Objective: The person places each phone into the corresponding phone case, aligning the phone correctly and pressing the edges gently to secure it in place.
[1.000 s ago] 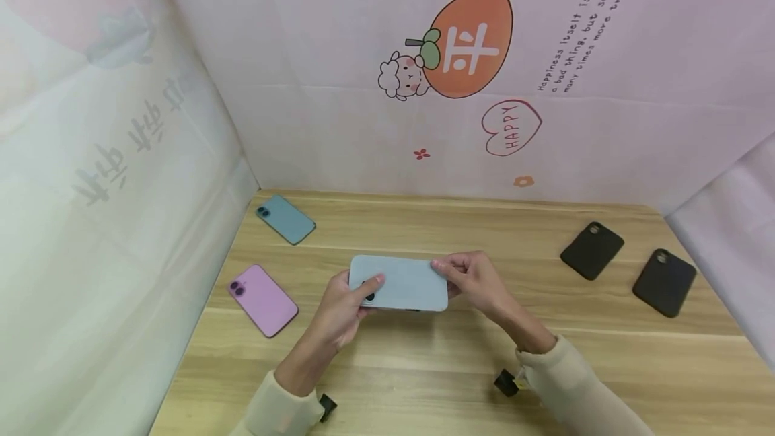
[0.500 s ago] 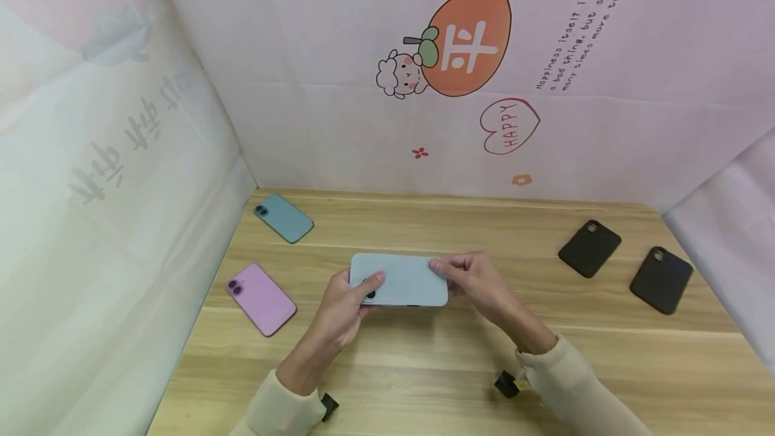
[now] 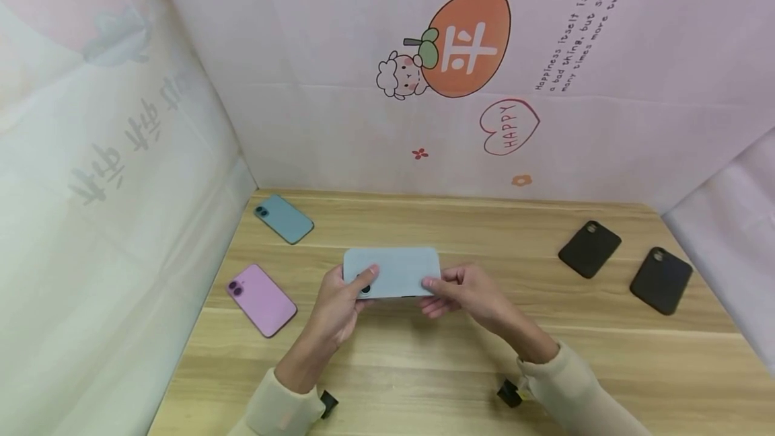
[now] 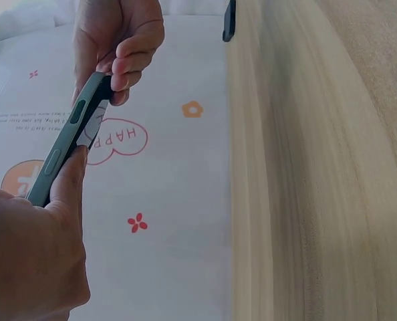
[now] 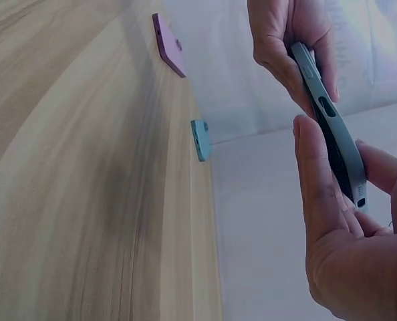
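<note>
Both hands hold a phone in a pale blue case (image 3: 399, 269) sideways above the table, its back facing up. The left hand (image 3: 336, 307) grips the left end, its thumb lying on the back next to the camera lenses and partly covering them. At the near right corner, the right hand (image 3: 475, 296) pinches the cased phone between thumb and fingers. The case's side wall (image 5: 342, 137) with its cut-outs appears in the right wrist view, and the dark face lies on the side away from the thumbs. In the left wrist view the case edge (image 4: 66, 137) runs between the two hands.
On the wooden table (image 3: 412, 369), a blue phone (image 3: 284, 219) and a pink phone (image 3: 263, 300) lie at the left. Two black phone cases (image 3: 590, 249) (image 3: 662, 280) lie at the right. A printed cloth (image 3: 339, 140) hangs behind and at both sides.
The right hand has slid from the far right corner to the near right corner of the cased phone. The phone has shifted slightly left and away from the person.
</note>
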Tool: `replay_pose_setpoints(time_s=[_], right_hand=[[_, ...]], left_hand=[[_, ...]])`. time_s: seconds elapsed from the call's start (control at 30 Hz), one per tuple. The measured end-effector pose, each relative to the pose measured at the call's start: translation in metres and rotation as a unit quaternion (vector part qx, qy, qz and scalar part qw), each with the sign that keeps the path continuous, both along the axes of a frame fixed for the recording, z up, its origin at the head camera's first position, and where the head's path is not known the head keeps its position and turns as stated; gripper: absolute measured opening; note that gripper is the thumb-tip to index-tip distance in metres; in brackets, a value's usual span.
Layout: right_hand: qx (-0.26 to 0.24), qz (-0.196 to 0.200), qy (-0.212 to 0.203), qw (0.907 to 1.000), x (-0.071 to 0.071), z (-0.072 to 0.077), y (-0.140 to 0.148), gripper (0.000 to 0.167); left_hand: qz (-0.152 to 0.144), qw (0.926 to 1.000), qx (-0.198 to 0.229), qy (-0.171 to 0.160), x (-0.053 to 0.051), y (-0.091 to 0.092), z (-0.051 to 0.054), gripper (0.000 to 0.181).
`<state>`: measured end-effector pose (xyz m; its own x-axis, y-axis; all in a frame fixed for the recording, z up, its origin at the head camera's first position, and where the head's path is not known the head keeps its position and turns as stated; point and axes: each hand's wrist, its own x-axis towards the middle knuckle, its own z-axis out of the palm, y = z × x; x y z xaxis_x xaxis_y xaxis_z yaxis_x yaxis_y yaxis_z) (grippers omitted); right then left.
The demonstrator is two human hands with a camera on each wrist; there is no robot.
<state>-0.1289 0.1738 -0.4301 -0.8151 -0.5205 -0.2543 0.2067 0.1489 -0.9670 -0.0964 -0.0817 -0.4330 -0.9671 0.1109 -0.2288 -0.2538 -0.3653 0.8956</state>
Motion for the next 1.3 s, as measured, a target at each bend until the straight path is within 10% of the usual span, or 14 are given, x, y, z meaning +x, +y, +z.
replay_pose_setpoints(time_s=[1.3], right_hand=[[-0.016,0.016,0.035,0.9991,0.0046,0.0001,0.0048,0.031]], left_hand=[[-0.006,0.9991,0.042,-0.009,-0.0016,-0.0004,0.0010,0.041]])
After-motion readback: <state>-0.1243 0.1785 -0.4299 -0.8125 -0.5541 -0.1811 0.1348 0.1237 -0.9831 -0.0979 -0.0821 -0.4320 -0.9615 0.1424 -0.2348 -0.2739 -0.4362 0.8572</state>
